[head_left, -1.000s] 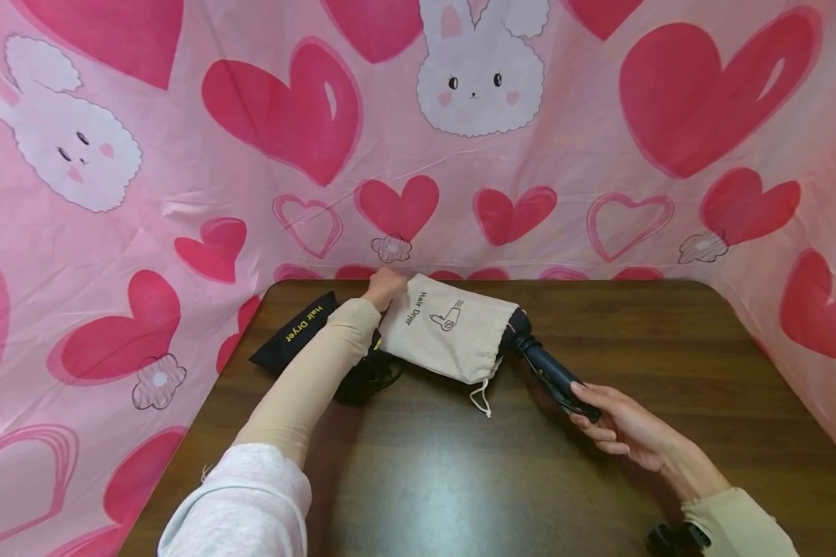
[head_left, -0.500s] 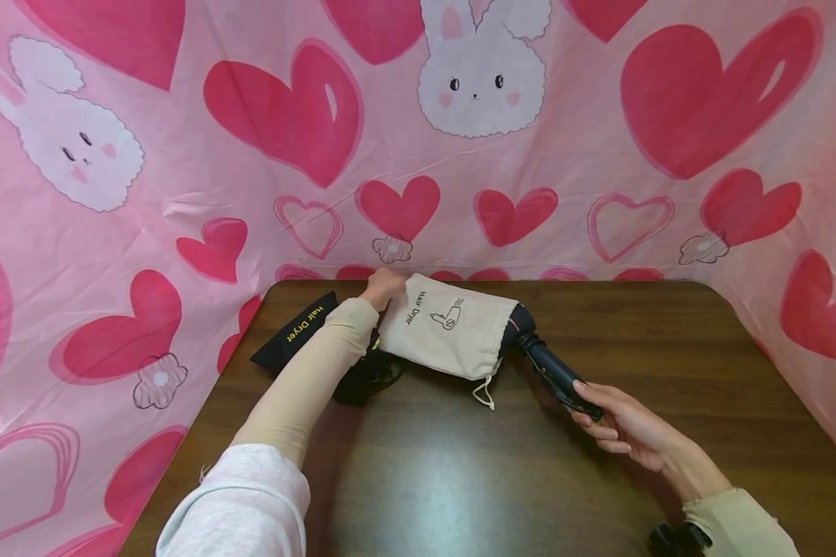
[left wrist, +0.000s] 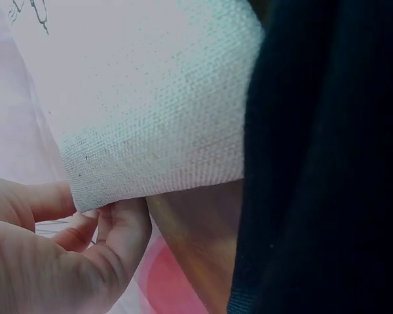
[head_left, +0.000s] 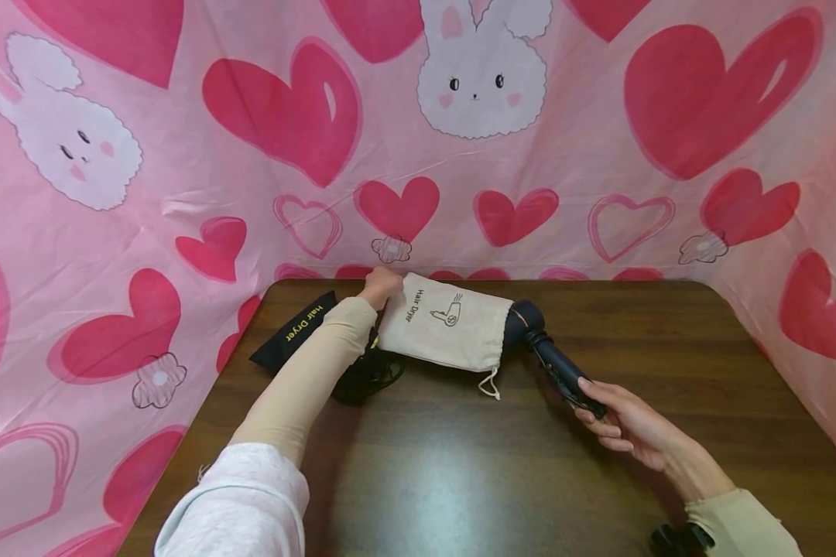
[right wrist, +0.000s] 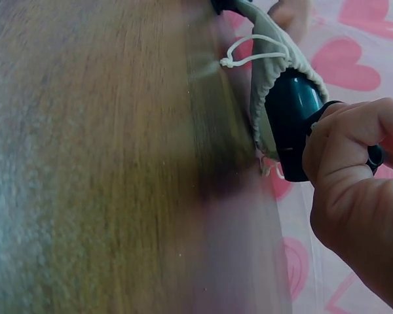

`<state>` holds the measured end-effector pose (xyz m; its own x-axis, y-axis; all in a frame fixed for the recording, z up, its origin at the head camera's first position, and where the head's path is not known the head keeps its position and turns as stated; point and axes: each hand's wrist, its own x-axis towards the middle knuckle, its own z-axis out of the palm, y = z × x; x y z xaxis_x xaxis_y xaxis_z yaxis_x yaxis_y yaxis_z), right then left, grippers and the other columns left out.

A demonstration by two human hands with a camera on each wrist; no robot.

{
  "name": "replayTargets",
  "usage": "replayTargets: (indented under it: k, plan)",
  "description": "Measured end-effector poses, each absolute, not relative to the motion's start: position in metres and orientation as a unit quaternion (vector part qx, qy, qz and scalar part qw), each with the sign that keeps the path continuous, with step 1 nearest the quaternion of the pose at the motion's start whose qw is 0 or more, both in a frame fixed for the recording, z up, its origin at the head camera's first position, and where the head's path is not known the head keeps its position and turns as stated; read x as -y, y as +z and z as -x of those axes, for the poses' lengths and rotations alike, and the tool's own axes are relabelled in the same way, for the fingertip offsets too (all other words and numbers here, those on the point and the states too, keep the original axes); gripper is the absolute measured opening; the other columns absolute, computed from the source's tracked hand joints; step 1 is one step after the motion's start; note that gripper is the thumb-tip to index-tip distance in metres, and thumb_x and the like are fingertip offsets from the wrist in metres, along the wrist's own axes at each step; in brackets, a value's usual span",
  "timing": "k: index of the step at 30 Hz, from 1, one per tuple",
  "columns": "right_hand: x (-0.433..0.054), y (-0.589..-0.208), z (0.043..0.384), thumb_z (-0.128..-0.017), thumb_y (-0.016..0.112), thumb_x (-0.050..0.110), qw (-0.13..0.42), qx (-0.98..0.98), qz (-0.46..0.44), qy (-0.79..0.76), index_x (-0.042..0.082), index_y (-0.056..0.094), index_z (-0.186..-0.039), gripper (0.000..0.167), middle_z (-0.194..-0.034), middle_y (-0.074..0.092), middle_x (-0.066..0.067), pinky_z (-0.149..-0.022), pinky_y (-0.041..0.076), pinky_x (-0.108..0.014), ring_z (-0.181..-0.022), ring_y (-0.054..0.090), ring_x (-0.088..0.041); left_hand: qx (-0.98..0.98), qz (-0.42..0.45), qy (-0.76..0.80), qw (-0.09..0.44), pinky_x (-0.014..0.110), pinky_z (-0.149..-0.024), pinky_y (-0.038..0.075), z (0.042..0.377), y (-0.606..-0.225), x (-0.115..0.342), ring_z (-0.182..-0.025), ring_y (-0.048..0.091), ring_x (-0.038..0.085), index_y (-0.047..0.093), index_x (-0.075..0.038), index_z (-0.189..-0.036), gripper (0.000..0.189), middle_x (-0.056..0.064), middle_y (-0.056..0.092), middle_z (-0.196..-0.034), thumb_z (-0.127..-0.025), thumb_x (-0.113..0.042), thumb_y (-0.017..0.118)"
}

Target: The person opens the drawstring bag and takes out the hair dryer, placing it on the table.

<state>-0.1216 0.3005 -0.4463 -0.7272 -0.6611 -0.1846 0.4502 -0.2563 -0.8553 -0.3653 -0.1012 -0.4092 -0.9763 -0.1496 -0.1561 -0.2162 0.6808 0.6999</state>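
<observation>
A cream drawstring bag (head_left: 446,321), printed "Hair Dryer", covers the front part of a dark navy hair dryer (head_left: 525,317). The dryer's rear end and handle stick out of the bag's gathered mouth on the right. My right hand (head_left: 630,425) grips the lower end of the handle. At the bag's closed far-left corner, my left hand (head_left: 382,288) pinches the cloth; in the left wrist view, thumb and fingers of the left hand (left wrist: 72,261) meet at that corner of the bag (left wrist: 164,118). White drawstring (right wrist: 255,52) loops hang from the mouth in the right wrist view.
To the left, partly behind my left forearm, lies a black pouch (head_left: 296,333) with yellow "Hair Dryer" lettering. A dark coiled cord (head_left: 369,377) rests beside that forearm. Pink heart-printed cloth (head_left: 460,170) hangs behind the brown wooden table (head_left: 460,464).
The hair dryer has slid slightly right, so more of its body shows outside the bag. My right hand moved with it; my left hand shifted slightly left, still pinching the corner.
</observation>
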Motion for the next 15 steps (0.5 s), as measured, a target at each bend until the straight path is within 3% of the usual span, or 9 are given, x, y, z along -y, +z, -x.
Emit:
replayTargets:
  k: [7, 15]
  plan:
    - [-0.2993, -0.4445, 0.1212, -0.119, 0.025, 0.028, 0.339, -0.503, 0.105, -0.788, 0.000, 0.047, -0.126, 0.037, -0.091, 0.057, 0.000, -0.047, 0.039, -0.015, -0.060, 0.029, -0.011, -0.918, 0.092, 0.382, 0.052, 0.043, -0.097, 0.055, 0.3631, -0.4039, 0.1022, -0.121, 0.055, 0.037, 0.064, 0.011, -0.116, 0.030, 0.027, 0.059, -0.135, -0.094, -0.007, 0.055]
    - [-0.3005, -0.4441, 0.1205, -0.119, 0.025, 0.029, 0.332, -0.504, 0.103, -0.791, 0.001, 0.048, -0.126, 0.036, -0.091, 0.057, 0.000, -0.048, 0.036, -0.015, -0.061, 0.026, -0.012, -0.930, 0.087, 0.353, 0.047, 0.044, -0.099, 0.054, 0.3645, -0.4037, 0.1036, -0.128, 0.054, 0.041, 0.064, 0.013, -0.120, 0.035, 0.028, 0.059, -0.136, -0.092, -0.008, 0.059]
